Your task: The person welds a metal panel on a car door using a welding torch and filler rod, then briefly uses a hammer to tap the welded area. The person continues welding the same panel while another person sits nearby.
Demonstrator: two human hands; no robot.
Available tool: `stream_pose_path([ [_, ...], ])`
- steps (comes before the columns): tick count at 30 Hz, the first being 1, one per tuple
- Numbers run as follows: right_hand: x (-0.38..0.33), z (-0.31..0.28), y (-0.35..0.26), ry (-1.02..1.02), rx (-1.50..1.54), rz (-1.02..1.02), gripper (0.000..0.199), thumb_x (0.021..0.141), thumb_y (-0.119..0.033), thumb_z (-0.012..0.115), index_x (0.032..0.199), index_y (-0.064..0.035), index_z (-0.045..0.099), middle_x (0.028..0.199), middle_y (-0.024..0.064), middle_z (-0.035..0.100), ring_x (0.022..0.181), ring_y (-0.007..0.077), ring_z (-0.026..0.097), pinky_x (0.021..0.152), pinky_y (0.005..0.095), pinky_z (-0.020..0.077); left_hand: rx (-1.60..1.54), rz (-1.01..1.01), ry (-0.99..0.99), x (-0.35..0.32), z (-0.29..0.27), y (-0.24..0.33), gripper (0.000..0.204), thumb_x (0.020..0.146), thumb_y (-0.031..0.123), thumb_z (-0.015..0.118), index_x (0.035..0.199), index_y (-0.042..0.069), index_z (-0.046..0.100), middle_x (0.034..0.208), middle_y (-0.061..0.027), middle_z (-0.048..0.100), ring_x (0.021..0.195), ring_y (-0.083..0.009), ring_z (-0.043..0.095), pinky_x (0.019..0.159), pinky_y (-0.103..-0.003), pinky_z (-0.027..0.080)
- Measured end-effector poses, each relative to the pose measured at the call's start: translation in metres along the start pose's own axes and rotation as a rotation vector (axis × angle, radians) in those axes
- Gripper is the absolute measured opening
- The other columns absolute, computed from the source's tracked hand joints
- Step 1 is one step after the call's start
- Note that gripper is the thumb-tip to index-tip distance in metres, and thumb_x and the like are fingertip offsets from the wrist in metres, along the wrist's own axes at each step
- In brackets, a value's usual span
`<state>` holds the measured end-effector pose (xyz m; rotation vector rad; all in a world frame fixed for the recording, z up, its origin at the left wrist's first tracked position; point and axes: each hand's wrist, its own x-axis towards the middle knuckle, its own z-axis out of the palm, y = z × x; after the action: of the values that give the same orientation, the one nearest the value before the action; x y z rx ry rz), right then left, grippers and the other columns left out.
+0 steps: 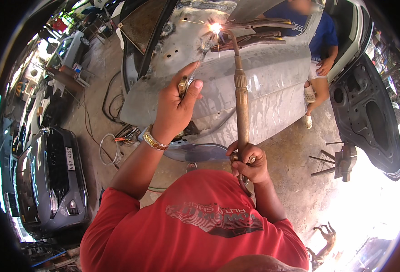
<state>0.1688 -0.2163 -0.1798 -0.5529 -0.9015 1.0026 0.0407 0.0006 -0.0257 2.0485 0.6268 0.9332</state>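
Note:
A brass gas torch (242, 106) runs up from my right hand (252, 165), whose fingers are wrapped round its lower end by the valve knobs. The bent tip reaches a bright, sparking spot (215, 28) on the grey metal car door (263, 77). My left hand (179, 102) is closed on a slim metal tool (183, 86) with a brass-coloured end. Its shiny length points up toward the glow, where glare blurs its far end. Long brownish strips (259, 41) lie on the door beside the torch tip.
Across the door at the right, a person in a blue shirt (323, 38) is close by. A bare dark door (368, 104) stands near a vise-like metal stand (345, 163). At the left are a dark car (57, 181), loose cables (111, 106) and tools (129, 133) on the floor.

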Motion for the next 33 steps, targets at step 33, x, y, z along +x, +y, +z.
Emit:
stream_pose_path([
  [33, 0.0008, 0.0019, -0.0009, 0.028, -0.007, 0.024, 0.03, 0.087, 0.019, 0.066, 0.088, -0.0071, 0.05, 0.119, 0.0337, 0.06, 0.062, 0.0143, 0.07, 0.057, 0.0242, 0.0584, 0.054, 0.054, 0.002, 0.0014, -0.0016, -0.0023, 0.045, 0.107, 0.029, 0.066, 0.146, 0.006, 0.061, 0.092, -0.0069, 0.069, 0.077, -0.0111, 0.071, 0.07, -0.029, 0.057],
])
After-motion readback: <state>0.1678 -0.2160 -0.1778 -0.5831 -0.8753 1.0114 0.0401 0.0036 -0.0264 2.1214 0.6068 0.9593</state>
